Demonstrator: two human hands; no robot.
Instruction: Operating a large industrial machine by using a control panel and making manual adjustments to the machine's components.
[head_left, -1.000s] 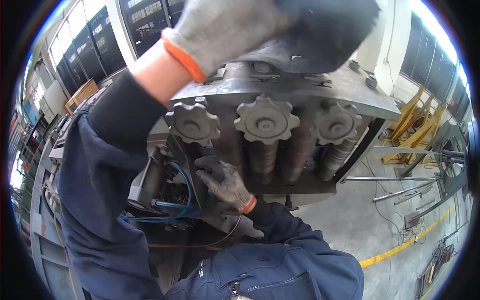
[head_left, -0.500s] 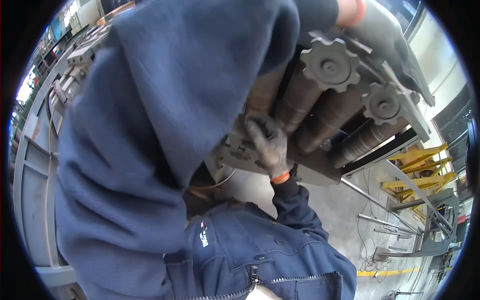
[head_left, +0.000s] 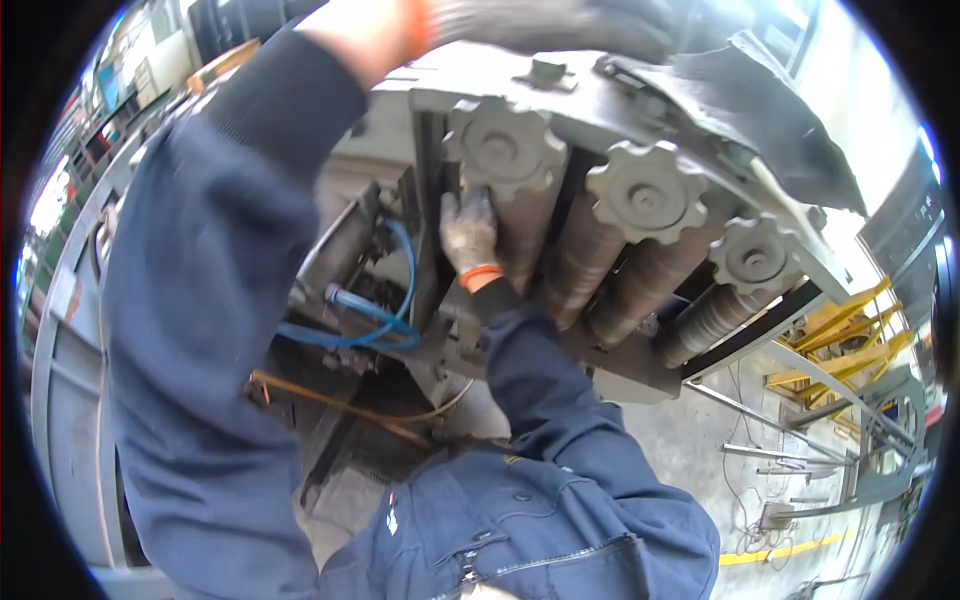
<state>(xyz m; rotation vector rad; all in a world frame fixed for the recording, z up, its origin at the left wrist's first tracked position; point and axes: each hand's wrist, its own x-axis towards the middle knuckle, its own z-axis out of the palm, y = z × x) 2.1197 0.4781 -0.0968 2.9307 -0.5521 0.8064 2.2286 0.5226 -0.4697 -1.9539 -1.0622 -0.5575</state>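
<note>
My left hand [head_left: 555,25], in a grey glove with an orange cuff, reaches across the top of the machine frame [head_left: 455,85]; motion blurs its fingers. Below it, my gloved right hand [head_left: 470,232] is raised beside the nearest toothed sprocket [head_left: 505,148]. Its fingers point upward and look apart, the tips close under the sprocket's lower edge; nothing shows in them. A second sprocket [head_left: 648,192] and a third sprocket [head_left: 755,258] follow to the right. Brown metal rollers [head_left: 580,275] run down from the sprockets.
Blue hoses [head_left: 375,305] loop left of my right forearm, above an orange-brown hose [head_left: 320,400]. A dark grey sheet [head_left: 775,125] lies over the machine's upper right. Yellow metal stands [head_left: 835,350] and metal bars [head_left: 770,425] are on the right. A grey frame [head_left: 75,390] stands left.
My left arm has swung leftward, uncovering the hoses and the nearest sprocket. My right hand has moved up and left, from below the rollers to beside that sprocket.
</note>
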